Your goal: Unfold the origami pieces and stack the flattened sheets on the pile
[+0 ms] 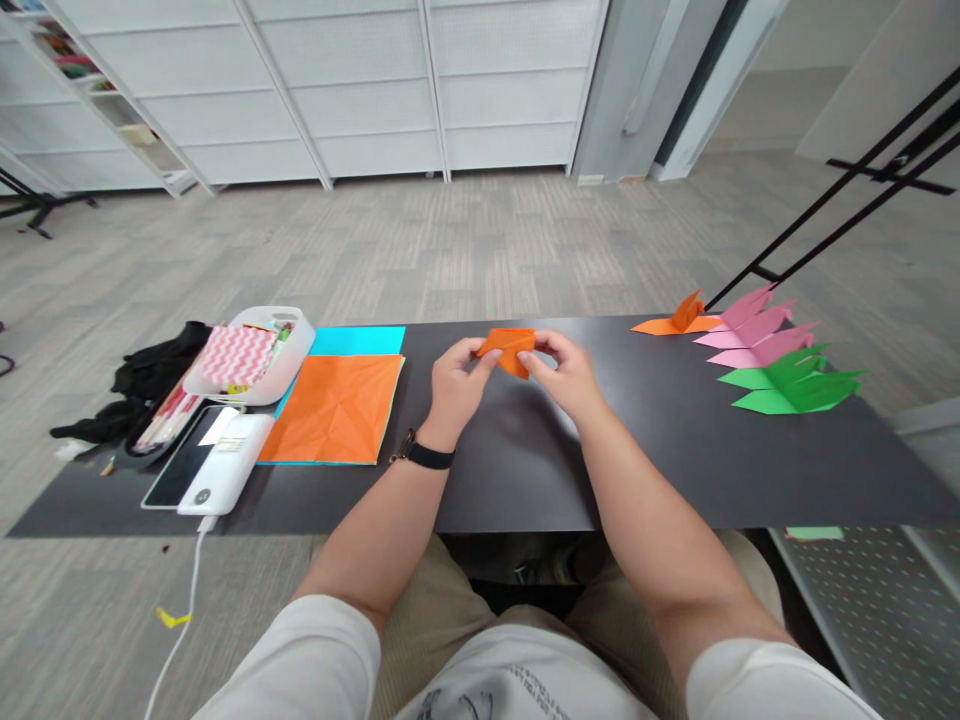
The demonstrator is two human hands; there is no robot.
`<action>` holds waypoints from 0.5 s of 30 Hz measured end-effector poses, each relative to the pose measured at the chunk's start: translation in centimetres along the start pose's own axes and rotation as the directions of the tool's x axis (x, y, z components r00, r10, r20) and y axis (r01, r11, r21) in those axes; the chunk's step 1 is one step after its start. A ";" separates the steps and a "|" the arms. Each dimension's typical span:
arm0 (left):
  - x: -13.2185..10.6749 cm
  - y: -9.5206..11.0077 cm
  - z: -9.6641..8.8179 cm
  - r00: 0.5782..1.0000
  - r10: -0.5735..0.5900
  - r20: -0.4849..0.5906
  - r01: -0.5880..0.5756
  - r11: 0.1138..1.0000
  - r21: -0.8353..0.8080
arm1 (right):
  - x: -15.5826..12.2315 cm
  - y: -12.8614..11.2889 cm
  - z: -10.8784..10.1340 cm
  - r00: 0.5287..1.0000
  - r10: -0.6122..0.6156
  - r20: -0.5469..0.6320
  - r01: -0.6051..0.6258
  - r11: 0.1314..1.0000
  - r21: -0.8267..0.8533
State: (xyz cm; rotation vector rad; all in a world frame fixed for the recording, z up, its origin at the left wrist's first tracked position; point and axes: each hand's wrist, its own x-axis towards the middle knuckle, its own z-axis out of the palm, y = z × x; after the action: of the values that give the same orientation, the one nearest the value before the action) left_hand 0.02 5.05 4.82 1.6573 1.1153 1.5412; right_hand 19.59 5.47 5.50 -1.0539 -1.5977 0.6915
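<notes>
A small folded piece of orange origami paper [511, 347] is held up over the dark table, between my two hands. My left hand [459, 385] pinches its left side with thumb and fingers. On the right side, my right hand [564, 372] grips it the same way, thumb in front. Its rear face and some fingertips are hidden. To the left lies a stack of square sheets, an orange sheet [341, 410] on top and a blue sheet [360, 341] showing behind. A folded orange paper figure [679, 318] stands at the far right, beside pink paper figures [757, 330] and green paper figures [799, 380].
The dark table [517, 490] stretches across in front of me. At its left are a white basket [296, 355] with a pink zigzag cloth, a phone [184, 465], a white power bank [229, 465] with a cable [196, 570], and a black cloth [161, 365]. A black metal stand [832, 190] rises behind the right end.
</notes>
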 end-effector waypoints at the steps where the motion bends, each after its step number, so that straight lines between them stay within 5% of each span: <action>1: 0.1 -0.3 0.1 0.999 -0.052 0.002 0.052 0.997 -0.065 | 0.0 0.0 0.2 0.998 0.055 0.024 -0.056 0.998 0.041; 5: 0.4 -1.3 0.5 0.994 -0.108 0.019 0.109 0.969 -0.220 | 0.0 0.0 0.6 0.983 0.180 0.044 -0.185 0.970 0.160; 9: 0.1 -0.7 0.7 0.992 0.026 -0.122 -0.035 0.997 -0.071 | 0.2 0.4 0.6 0.961 0.237 -0.140 -0.230 0.971 0.066; 12: -0.5 0.0 1.1 0.995 0.100 -0.010 -0.099 0.993 0.070 | 0.2 0.8 0.6 0.953 0.204 -0.226 -0.218 0.975 -0.038; 15: -0.9 -0.1 1.7 0.991 0.010 0.131 -0.012 1.000 0.014 | 0.0 0.7 0.9 0.983 0.142 -0.119 -0.144 0.990 -0.009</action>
State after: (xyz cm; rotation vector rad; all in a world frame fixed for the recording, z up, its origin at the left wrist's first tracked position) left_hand 1.70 4.48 4.04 1.7499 1.0526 1.4121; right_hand 18.96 5.86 4.68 -1.2093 -1.4394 0.6987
